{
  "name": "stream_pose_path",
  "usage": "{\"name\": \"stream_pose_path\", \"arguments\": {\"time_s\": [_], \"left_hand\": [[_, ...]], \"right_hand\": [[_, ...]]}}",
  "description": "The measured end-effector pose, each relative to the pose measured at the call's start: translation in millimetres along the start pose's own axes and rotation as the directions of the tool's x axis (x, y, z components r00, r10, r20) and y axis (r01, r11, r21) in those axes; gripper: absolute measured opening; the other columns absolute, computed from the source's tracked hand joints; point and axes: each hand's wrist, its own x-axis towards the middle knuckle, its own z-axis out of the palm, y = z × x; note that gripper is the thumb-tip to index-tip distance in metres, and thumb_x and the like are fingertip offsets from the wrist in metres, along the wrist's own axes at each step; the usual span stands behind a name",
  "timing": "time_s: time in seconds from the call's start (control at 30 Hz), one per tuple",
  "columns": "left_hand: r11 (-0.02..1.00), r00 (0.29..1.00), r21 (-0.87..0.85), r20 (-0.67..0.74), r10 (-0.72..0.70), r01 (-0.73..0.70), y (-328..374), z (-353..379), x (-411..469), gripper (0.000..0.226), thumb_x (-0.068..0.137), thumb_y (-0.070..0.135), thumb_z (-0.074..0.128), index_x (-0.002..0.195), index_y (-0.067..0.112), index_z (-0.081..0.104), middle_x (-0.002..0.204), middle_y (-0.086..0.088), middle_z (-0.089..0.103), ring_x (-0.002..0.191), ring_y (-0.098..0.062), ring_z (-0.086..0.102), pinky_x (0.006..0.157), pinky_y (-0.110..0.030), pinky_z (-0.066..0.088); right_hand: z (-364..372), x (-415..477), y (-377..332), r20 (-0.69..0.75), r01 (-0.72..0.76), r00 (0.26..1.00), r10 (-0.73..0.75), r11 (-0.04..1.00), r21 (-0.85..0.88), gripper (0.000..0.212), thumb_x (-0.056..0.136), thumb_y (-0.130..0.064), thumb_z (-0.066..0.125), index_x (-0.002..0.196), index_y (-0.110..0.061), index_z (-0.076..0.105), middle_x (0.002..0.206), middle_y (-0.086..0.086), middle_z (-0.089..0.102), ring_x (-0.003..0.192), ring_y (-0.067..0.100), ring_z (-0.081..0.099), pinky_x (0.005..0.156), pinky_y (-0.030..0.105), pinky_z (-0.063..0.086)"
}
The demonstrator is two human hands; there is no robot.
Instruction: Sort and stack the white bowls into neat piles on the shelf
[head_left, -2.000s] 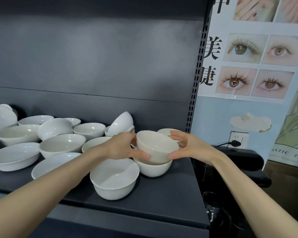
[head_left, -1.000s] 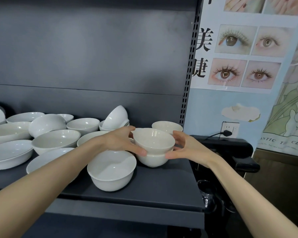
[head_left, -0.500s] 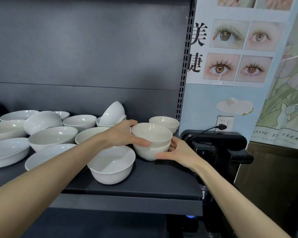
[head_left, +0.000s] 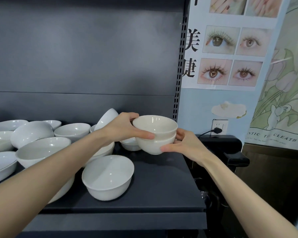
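1. Stacked pair of bowls has come up and back since half a second ago, now covering the rear bowl.
2. I'm gripping the top bowl with my left hand, thumb across its front.
3. My right hand is curling round the lower bowl.
4. Pair is hanging centre-right, over the shelf; contact unclear.
5. Loose bowls are crowding lower left.

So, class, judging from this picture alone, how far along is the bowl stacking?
Done: one upper bowl sits nested in a lower bowl. In hand: the left hand grips the upper bowl's rim and the right hand holds the lower one. Left: a front bowl, a tilted bowl, an overturned bowl and others lie loose on the shelf.
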Motion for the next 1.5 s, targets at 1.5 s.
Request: {"name": "stream_pose_path", "arguments": {"time_s": [1.5], "left_hand": [[0.987, 0.985, -0.021, -0.064, -0.160, 0.159, -49.5, 37.1, 132.1, 0.079, 0.054, 0.037, 0.093, 0.119, 0.016, 0.055, 0.104, 0.003, 0.070, 0.097, -0.011, 0.066, 0.087, -0.030, 0.055]], "right_hand": [[-54.7, 125.7, 78.3, 0.084, -0.083, 0.993, 0.082, 0.996, 0.007, 0.092, 0.050, -0.032, 0.087, 0.132, -0.017, 0.048, 0.126, -0.008, 0.061, 0.109, 0.007, 0.062, 0.085, 0.022, 0.051]]}}
